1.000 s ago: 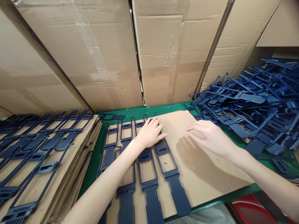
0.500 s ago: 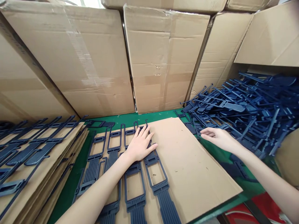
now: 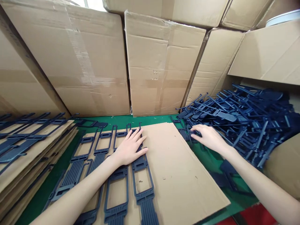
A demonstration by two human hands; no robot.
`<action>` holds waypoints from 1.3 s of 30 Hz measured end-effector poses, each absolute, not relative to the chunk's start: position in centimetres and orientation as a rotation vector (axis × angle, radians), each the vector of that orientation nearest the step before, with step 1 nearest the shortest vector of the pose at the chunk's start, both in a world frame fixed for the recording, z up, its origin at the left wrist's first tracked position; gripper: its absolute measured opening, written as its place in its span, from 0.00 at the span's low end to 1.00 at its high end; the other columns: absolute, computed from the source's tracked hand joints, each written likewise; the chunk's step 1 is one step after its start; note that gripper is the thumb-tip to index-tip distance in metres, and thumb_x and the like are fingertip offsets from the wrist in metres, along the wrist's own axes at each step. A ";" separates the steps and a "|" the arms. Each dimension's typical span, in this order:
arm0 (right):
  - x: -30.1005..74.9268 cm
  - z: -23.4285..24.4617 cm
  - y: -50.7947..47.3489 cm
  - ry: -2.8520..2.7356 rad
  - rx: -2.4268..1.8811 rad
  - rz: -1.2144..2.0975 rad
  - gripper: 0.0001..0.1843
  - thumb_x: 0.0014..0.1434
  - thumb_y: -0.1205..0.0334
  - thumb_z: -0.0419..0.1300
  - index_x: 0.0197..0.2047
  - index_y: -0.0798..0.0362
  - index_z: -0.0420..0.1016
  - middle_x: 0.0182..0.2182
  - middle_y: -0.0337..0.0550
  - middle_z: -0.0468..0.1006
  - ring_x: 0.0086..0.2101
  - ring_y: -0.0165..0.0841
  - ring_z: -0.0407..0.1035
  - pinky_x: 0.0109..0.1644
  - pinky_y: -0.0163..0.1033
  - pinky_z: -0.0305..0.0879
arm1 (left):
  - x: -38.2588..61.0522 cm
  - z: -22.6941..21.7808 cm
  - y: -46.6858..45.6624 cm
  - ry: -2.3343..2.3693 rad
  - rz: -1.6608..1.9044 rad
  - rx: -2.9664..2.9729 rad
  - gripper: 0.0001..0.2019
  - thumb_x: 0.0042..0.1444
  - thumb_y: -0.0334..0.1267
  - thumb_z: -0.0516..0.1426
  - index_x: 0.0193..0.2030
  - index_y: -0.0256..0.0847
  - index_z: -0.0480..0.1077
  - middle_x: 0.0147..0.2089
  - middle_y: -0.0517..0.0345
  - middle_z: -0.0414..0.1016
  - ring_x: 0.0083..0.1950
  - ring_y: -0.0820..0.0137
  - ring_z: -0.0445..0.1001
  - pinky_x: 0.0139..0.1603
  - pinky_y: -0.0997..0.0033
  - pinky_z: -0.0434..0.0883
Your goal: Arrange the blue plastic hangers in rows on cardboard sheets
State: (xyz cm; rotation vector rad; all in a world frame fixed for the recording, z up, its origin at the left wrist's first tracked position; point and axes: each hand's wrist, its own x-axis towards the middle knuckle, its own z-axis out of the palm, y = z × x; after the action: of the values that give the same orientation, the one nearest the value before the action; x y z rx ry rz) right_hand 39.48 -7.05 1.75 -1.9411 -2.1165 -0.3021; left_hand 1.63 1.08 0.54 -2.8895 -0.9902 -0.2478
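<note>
My left hand (image 3: 130,148) lies flat with its fingers spread on dark blue plastic frames (image 3: 142,179). Each frame has an open rectangular loop and a ribbed paddle. They are laid in rows on a cardboard sheet (image 3: 174,175), whose right part shows bare board. Beyond the sheet's right edge, my right hand (image 3: 209,139) is at the near side of a heap of similar parts. Its thumb and forefinger are closed on the edge of a dark blue plastic frame (image 3: 185,134), which lies low against the green surface.
A tangled heap of blue plastic frames (image 3: 248,122) fills the right side. Stacked cardboard sheets (image 3: 44,150) with frames between them stand at the left. Large cardboard boxes (image 3: 161,62) wall off the back. Green tabletop (image 3: 117,119) shows between them.
My right hand has moved left to the frame at the heap's edge, and its thumb and forefinger have come onto it. My left hand stays flat on the laid-out frames. The view has shifted slightly.
</note>
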 end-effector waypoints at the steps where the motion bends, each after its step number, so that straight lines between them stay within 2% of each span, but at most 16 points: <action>1: 40.3 2.6 -6.9 -2.071 -1.935 -0.427 0.14 0.61 0.56 0.53 0.44 0.52 0.74 0.49 0.48 0.75 0.48 0.43 0.69 0.50 0.47 0.64 | 1.7 0.6 1.1 -0.996 -0.254 -2.890 0.32 0.62 0.60 0.42 0.64 0.40 0.61 0.72 0.47 0.46 0.72 0.55 0.41 0.70 0.48 0.41; 4: 43.2 4.6 -6.5 -1.874 -1.984 -0.795 0.17 0.60 0.55 0.54 0.48 0.55 0.72 0.53 0.53 0.71 0.52 0.48 0.64 0.52 0.51 0.61 | 1.8 0.7 1.0 -1.008 -0.248 -2.894 0.33 0.62 0.61 0.42 0.64 0.40 0.61 0.71 0.46 0.46 0.72 0.55 0.43 0.70 0.48 0.40; 6: 44.9 5.1 -6.4 -1.732 -2.111 -0.919 0.20 0.59 0.56 0.56 0.52 0.59 0.70 0.52 0.58 0.70 0.51 0.51 0.64 0.50 0.52 0.60 | 1.9 0.9 0.8 -1.018 -0.222 -2.892 0.33 0.62 0.61 0.41 0.65 0.40 0.60 0.71 0.45 0.46 0.72 0.55 0.43 0.70 0.48 0.40; 8: 46.2 5.0 -6.3 -1.631 -2.259 -0.938 0.20 0.58 0.57 0.57 0.51 0.59 0.71 0.48 0.58 0.72 0.47 0.51 0.65 0.46 0.51 0.61 | 1.9 1.0 0.8 -1.031 -0.201 -2.890 0.33 0.63 0.60 0.40 0.65 0.40 0.59 0.71 0.44 0.46 0.72 0.56 0.42 0.69 0.47 0.40; 10: 46.8 4.4 -6.2 -1.588 -2.329 -0.929 0.16 0.57 0.60 0.58 0.48 0.57 0.73 0.45 0.54 0.73 0.44 0.49 0.66 0.43 0.49 0.60 | 1.9 1.0 0.8 -1.035 -0.203 -2.896 0.33 0.63 0.60 0.40 0.65 0.40 0.59 0.71 0.45 0.46 0.72 0.55 0.42 0.69 0.47 0.40; 15: 47.6 3.4 -5.4 -1.451 -2.233 -1.007 0.13 0.57 0.66 0.55 0.45 0.54 0.75 0.41 0.51 0.73 0.42 0.45 0.64 0.40 0.45 0.55 | 1.7 0.9 0.8 -1.013 -0.219 -2.903 0.32 0.63 0.60 0.41 0.65 0.41 0.60 0.72 0.47 0.45 0.72 0.56 0.41 0.69 0.49 0.39; 21: 47.8 4.2 -4.5 -1.406 -2.137 -0.868 0.14 0.58 0.69 0.51 0.32 0.53 0.78 0.36 0.50 0.74 0.33 0.38 0.60 0.35 0.43 0.50 | 1.6 0.5 0.9 -1.014 -0.216 -2.909 0.33 0.63 0.60 0.40 0.65 0.40 0.59 0.72 0.45 0.45 0.72 0.56 0.41 0.69 0.48 0.38; 23: 47.8 4.7 -4.2 -1.384 -2.160 -0.849 0.13 0.59 0.66 0.51 0.34 0.53 0.79 0.37 0.51 0.74 0.34 0.39 0.60 0.35 0.43 0.49 | 1.6 0.3 0.9 -1.012 -0.225 -2.918 0.33 0.63 0.60 0.40 0.66 0.40 0.58 0.72 0.44 0.45 0.72 0.55 0.41 0.69 0.48 0.38; 25: 47.9 5.0 -3.8 -1.383 -2.261 -0.836 0.12 0.59 0.60 0.55 0.40 0.53 0.79 0.40 0.54 0.74 0.39 0.43 0.60 0.36 0.44 0.49 | 1.6 0.2 0.9 -1.009 -0.235 -2.926 0.33 0.63 0.60 0.40 0.66 0.40 0.58 0.71 0.44 0.45 0.72 0.54 0.40 0.69 0.48 0.38; 27: 48.0 5.2 -3.5 -1.401 -2.391 -0.778 0.14 0.57 0.56 0.59 0.44 0.51 0.78 0.43 0.55 0.73 0.43 0.47 0.60 0.37 0.45 0.50 | 1.6 0.2 0.8 -1.000 -0.243 -2.934 0.33 0.63 0.60 0.40 0.65 0.39 0.59 0.71 0.44 0.47 0.72 0.54 0.40 0.69 0.48 0.37; 30: 48.3 5.1 -3.0 -1.425 -2.507 -0.696 0.13 0.56 0.58 0.60 0.44 0.48 0.78 0.46 0.53 0.71 0.45 0.48 0.61 0.39 0.45 0.52 | 1.7 0.2 0.7 -0.999 -0.250 -2.939 0.33 0.63 0.59 0.41 0.65 0.39 0.59 0.71 0.44 0.48 0.72 0.53 0.41 0.69 0.47 0.38; 34: 48.6 5.0 -2.6 -1.406 -2.566 -0.663 0.13 0.54 0.61 0.61 0.44 0.45 0.77 0.43 0.53 0.69 0.45 0.48 0.64 0.40 0.45 0.55 | 1.8 0.0 0.6 -1.002 -0.279 -2.937 0.31 0.63 0.59 0.43 0.64 0.40 0.61 0.71 0.45 0.49 0.72 0.53 0.42 0.69 0.46 0.39; 39: 47.9 5.6 -2.5 -1.406 -2.340 -0.733 0.19 0.51 0.58 0.64 0.48 0.47 0.73 0.43 0.53 0.63 0.42 0.46 0.66 0.39 0.44 0.61 | 1.9 0.1 0.3 -1.006 -0.244 -2.937 0.32 0.63 0.58 0.43 0.64 0.37 0.60 0.70 0.43 0.50 0.72 0.51 0.42 0.69 0.46 0.38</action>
State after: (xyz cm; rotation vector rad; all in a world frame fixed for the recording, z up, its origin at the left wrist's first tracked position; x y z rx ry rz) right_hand 47.90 -2.46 5.57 -2.3404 -1.4063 -0.7327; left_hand 1.92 0.32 0.07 -2.9365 -1.0056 -0.2442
